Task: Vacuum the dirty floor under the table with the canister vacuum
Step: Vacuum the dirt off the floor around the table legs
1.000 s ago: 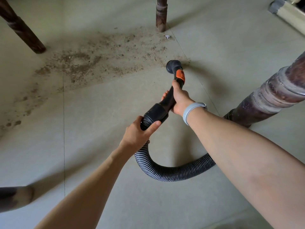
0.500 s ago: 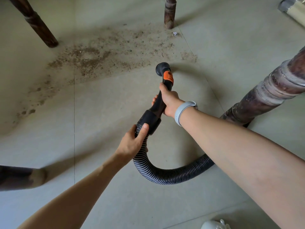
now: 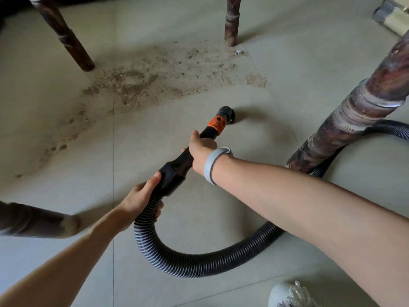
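Grey tiled floor (image 3: 298, 63); four dark wooden legs (image 3: 231, 21).

The vacuum nozzle (image 3: 226, 115) has pulled back from the edge of the dirt patch (image 3: 155, 80) over the past second and now sits on clean tile, a bare strip of floor (image 3: 66, 251) between it and the debris. The left hand (image 3: 141, 197) has slid off the black cuff (image 3: 171, 178) and down onto the ribbed hose (image 3: 199, 262), thumb alone reaching the cuff. More hose has come into sight, looping round the near table leg (image 3: 354, 107) at the floor's right edge. A white shoe (image 3: 290, 294) has appeared at the bottom edge.
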Demonstrator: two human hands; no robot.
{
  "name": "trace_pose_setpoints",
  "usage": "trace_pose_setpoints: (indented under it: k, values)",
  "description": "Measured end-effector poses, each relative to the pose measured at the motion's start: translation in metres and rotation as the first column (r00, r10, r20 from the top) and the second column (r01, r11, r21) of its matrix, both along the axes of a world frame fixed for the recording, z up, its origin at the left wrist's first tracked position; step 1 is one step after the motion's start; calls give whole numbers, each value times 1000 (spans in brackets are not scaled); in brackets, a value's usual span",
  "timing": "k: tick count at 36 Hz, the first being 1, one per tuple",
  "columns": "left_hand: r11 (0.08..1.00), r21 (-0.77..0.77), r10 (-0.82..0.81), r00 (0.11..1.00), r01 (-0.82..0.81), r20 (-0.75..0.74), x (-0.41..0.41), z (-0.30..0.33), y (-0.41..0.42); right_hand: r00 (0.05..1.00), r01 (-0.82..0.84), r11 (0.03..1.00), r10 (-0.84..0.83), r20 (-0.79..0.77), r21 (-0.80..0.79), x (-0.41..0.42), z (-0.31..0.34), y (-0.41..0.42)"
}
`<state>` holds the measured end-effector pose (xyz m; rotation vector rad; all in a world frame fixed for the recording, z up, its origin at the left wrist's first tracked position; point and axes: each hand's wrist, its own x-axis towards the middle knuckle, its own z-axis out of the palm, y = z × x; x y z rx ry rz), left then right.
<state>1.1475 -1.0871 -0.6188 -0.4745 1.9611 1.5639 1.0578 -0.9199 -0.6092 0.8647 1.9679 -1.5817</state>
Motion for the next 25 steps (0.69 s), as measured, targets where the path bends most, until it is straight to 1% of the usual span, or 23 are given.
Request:
trace_pose_setpoints:
  k: [1,2,5,9,10,12,14,16,17,18,19,22,23,25]
  values:
    - [1000,-12,-4,1000,4,7,1,-1,-5,999,-25,999,24,26,38,3,-3,-4]
    - [1000,-20,-10,1000,10,12,2,-1,-9,999,-14,997,11,37,71,7,-3,-9]
    - [999,-29,-30,1000,30,9,5,-1,-15,997,28,995,-35,70,92,13,-10,-17]
    - [999,-24,-44,999,44,-10,7,1,-5,990,121,984,-129,58,129,12,-9,-12]
    - [999,-24,-40,999,40,-11,6,2,1,992,117,986,-122,36,120,9,-7,-8]
    - [999,-27,-31,999,30,-21,1,5,12,993,116,993,-116,-11,-26,2,1,-2]
    - [1000,-22,-22,999,21,-43,-6,8,22,982,182,968,-189,-22,-175,-9,9,9]
    - [999,-22,-36,998,35,-50,-14,10,27,943,325,894,-332,30,-307,-15,15,22]
    - [998,-21,-53,998,52,-35,-17,10,28,917,385,841,-395,56,-381,-18,15,28]
    - [997,-19,-71,997,71,-11,-19,9,27,898,422,792,-434,80,-442,-19,15,33]
    - [996,-15,-91,996,91,17,-20,9,25,883,449,765,-460,95,-461,-18,17,35]
    - [987,-5,-157,985,158,67,-20,4,22,864,481,778,-499,66,-404,-7,17,34]
    - [985,-7,-173,982,174,74,-19,3,20,868,478,804,-495,49,-355,-1,15,33]
    - [980,0,-196,977,197,89,-17,0,17,907,414,884,-421,13,-219,9,0,32]
